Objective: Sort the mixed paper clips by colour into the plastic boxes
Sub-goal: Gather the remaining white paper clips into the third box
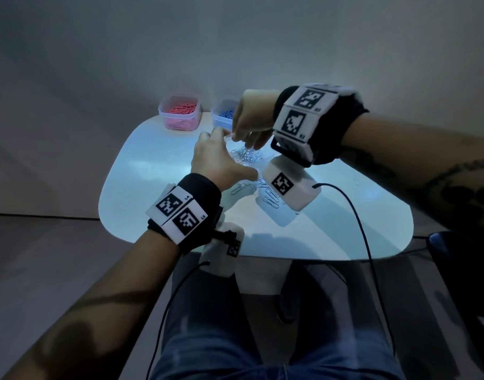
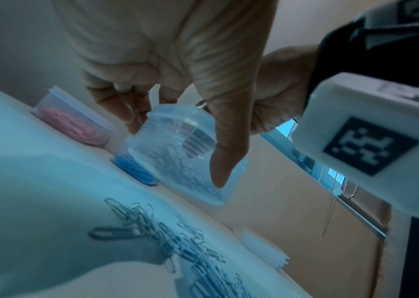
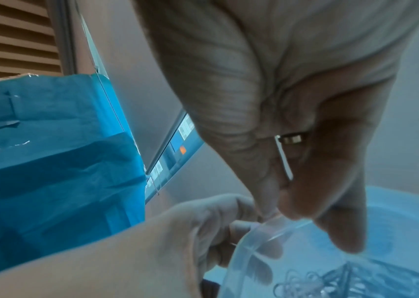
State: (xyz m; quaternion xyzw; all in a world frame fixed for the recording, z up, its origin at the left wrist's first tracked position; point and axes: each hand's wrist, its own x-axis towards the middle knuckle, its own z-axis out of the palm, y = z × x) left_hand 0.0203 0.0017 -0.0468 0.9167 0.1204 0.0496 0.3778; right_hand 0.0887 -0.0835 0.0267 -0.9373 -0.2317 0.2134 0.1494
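- Fingers first: the left hand (image 1: 217, 157) has its fingers (image 2: 129, 113) and thumb (image 2: 224, 153) curled round a clear plastic box (image 2: 177, 153), thumb laid down one wall, fingertips on the opposite side.
- The right hand (image 1: 253, 116) comes in from above, its fingers (image 3: 341, 227) pinching the rim of that same box; a ring shows on one finger.
- The box sits tilted in the air above the counter (image 1: 153, 165), its mouth turned down and away, with silver paper clips (image 2: 190, 175) lying against its lower wall.
- Under it, more silver clips (image 1: 246, 156) lie in a loose heap on the counter, a few strays (image 1: 271, 200) nearer the person.
- At the far edge stand the pink-clip box (image 1: 180, 112) and, just beside it, the blue-clip box (image 1: 221, 115), half hidden behind the right hand.
- Handling, as I read it: thin-walled, light and smooth, so the box will likely flex and slip if squeezed at mid-wall. The stiffer rim looks the safer hold.
- The clips are light, hard and prone to tangling; they would slide out in a rush if the box tips further.
- Pose: both wrists raised off the counter, left forearm reaching up from below, right arm crossing in from the side with the wrist bent down over the box.
- Best guess: the silver lot is being handled now, pink and blue already boxed.
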